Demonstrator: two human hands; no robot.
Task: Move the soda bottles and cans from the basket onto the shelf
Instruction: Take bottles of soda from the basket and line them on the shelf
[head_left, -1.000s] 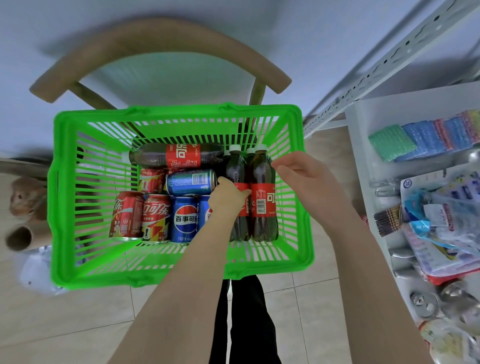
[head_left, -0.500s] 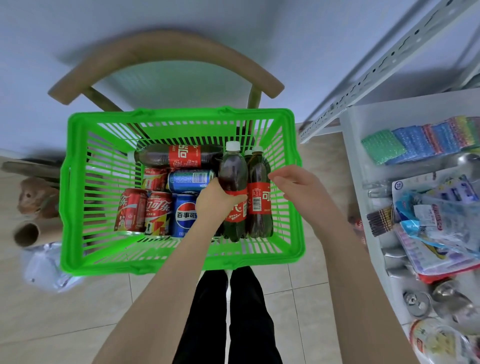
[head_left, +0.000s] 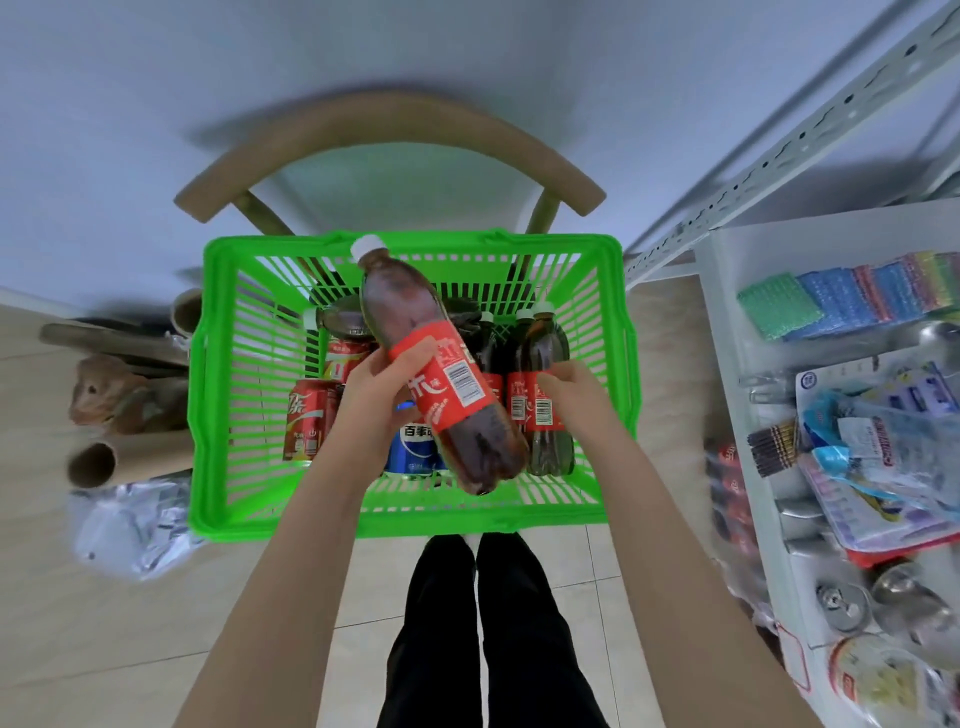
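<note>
Since half a second ago the left hand (head_left: 384, 384) has raised the lifted bottle (head_left: 441, 364) out of the pack where it stood. It now hangs tilted, cap away from the person and base toward them. The fingers wrap the red label at mid-body, a full holding grip. Directly below that grip lie the cans (head_left: 306, 421), inside the green basket (head_left: 208, 364). Just right of it, the right hand (head_left: 576, 400) has its fingers closed on the label of a standing bottle (head_left: 540, 353), not yet lifted. The shelf (head_left: 779, 249) lies well to the right of both hands and is crowded. Risks noted: the smooth label may slide in a one-handed grip during the swing right. The heavy base could strike the basket wall or rim. Crowded shelf goods may be knocked on placement.
</note>
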